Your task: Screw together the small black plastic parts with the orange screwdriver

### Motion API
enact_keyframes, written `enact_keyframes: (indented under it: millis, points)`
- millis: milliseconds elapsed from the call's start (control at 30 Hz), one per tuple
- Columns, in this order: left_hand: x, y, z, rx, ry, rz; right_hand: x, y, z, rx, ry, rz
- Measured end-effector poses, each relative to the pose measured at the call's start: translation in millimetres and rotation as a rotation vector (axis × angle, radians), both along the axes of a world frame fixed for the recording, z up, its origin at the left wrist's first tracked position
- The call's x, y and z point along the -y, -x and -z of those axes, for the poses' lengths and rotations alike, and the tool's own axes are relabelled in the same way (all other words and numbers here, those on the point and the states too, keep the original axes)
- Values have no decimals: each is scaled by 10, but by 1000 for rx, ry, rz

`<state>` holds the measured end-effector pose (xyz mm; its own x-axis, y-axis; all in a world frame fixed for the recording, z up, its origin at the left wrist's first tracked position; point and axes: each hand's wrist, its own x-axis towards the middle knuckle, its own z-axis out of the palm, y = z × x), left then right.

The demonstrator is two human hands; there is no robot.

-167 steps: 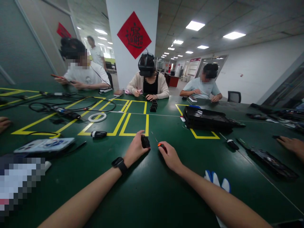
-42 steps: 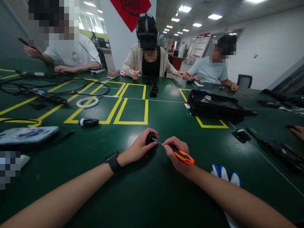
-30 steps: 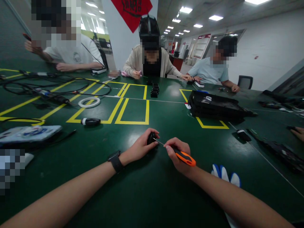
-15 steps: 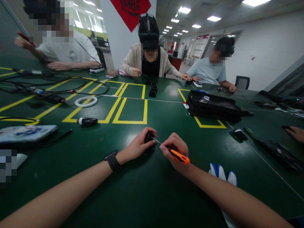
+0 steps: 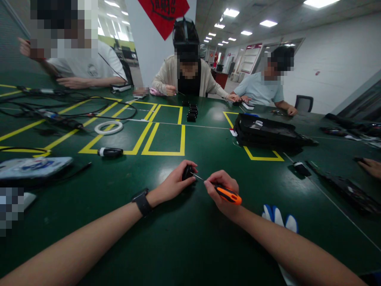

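My left hand grips a small black device and holds it down on the green table. My right hand is closed around an orange-handled screwdriver. Its thin metal shaft points left and its tip touches the black device. A black watch sits on my left wrist. The two hands are a few centimetres apart.
A blue-and-white glove lies by my right forearm. A black case is at the right, a black-and-white tool and a white ring at the left. Cables run at far left. Three people sit across the table; another hand rests at the right edge.
5.6 s ago the screwdriver lay under my right hand on the table; now it is raised with its tip on the device. Over the last second both hands have barely shifted.
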<state>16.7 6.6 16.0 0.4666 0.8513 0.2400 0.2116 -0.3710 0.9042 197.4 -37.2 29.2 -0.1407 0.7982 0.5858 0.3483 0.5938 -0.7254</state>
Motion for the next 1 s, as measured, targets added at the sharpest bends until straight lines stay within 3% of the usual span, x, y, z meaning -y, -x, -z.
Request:
enact_keyframes:
  millis: [633,1000]
  points:
    - [19,-4,-25,-13,0,1,-1,-24,13,-11,-9,-14]
    - [-4,0,-23,6,3,7,-30,-44,-12,29,-36,-102]
